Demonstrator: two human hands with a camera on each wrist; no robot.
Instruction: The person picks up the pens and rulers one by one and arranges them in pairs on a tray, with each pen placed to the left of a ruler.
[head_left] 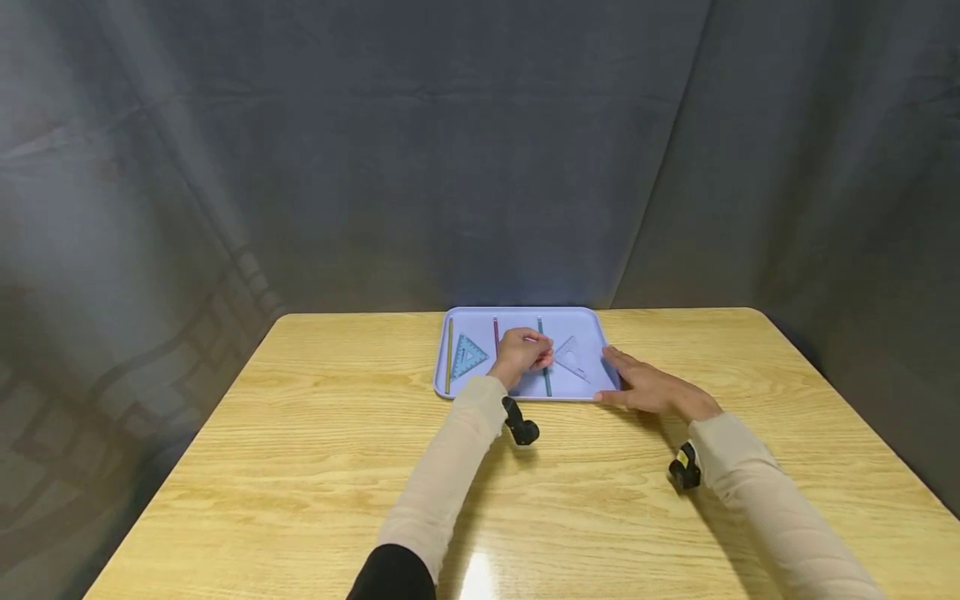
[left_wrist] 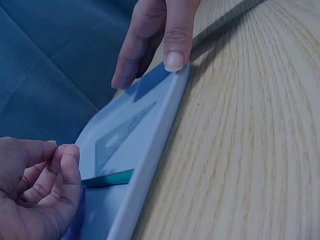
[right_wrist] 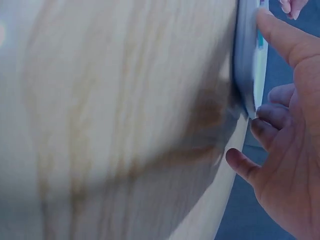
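Observation:
A lavender tray (head_left: 517,314) lies at the table's far middle. It holds a yellow pencil (head_left: 449,357), a teal set square (head_left: 469,356), a red pencil (head_left: 496,332), a teal pencil (head_left: 547,379) and a clear set square (head_left: 572,357). My left hand (head_left: 522,354) hovers over the tray's middle with its fingers curled, and thumb and forefinger pinch what looks like a thin pink pencil (head_left: 531,339). My right hand (head_left: 645,385) lies with straight fingers on the tray's near right corner. In the left wrist view its thumb (left_wrist: 175,50) presses the tray rim (left_wrist: 160,135).
The light wooden table (head_left: 315,467) stretches wide in front of and beside the tray. A dark grey curtain (head_left: 450,150) hangs close behind the table's far edge. A small black camera is strapped to each wrist (head_left: 520,427).

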